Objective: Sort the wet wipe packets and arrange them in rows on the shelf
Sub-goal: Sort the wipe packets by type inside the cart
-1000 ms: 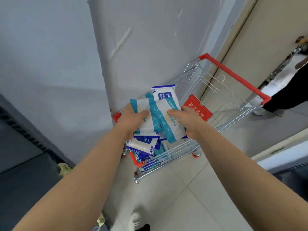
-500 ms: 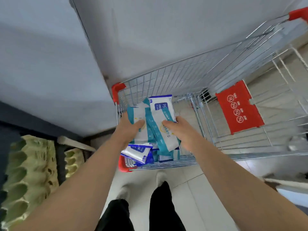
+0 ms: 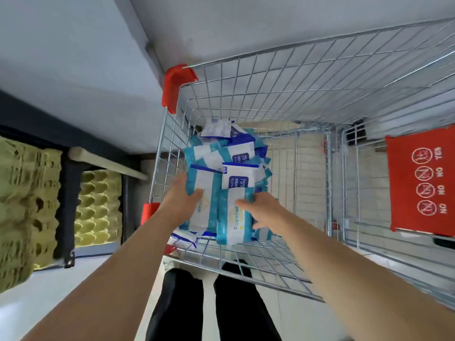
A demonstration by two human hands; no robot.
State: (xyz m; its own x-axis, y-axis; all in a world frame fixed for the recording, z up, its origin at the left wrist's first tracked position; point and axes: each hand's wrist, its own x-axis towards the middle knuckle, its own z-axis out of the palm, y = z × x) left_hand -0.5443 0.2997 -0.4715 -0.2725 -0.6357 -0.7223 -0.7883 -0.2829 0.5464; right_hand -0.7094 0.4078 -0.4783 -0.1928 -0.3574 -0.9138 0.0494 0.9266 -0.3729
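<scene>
Hands, left (image 3: 181, 201) and right (image 3: 264, 210), each tight around wet wipe packets (image 3: 205, 180), now deeper in cart (image 3: 270, 70).

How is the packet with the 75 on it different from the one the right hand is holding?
The 75 packet has a dark blue label; the right-hand packet has teal bands and a yellowish mark. The right-hand packet lies in front, covering the 75 packet's lower end. The right hand grips it; whether the 75 packet is held is unclear. The left hand grips a third packet. Both are white, flat packs in the cart.
</scene>
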